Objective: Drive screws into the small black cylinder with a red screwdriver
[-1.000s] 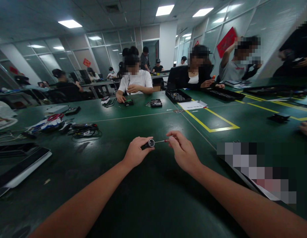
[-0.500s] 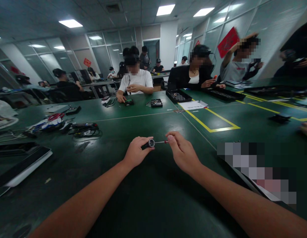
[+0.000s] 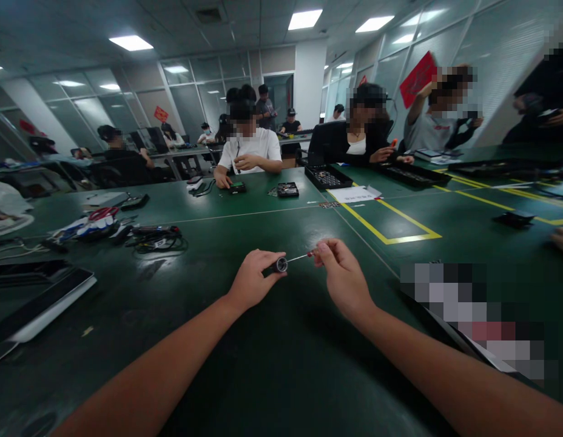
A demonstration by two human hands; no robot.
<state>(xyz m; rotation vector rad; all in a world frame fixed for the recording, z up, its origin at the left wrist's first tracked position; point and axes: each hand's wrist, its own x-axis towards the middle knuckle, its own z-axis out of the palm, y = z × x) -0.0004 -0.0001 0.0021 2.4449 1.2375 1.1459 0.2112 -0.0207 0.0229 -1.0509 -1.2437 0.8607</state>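
My left hand is closed around a small black cylindrical part whose round end, with a pale ring, faces me. Most of that part is hidden by my fingers. Between thumb and fingers, my right hand pinches a screwdriver by its red handle end. Its thin metal shaft points left, with the tip at the side of the black part's rim. Whether the tip sits in a screw is too small to tell. Both hands are above the green table.
A bundle of cables and a flat black-and-white device lie at left. Beyond my hands are yellow tape markings, a paper sheet and a black parts tray. A co-worker in white sits opposite.
My right hand has moved slightly right and up, so the screwdriver now slants upward to the right. My left hand and the black part have shifted slightly right.
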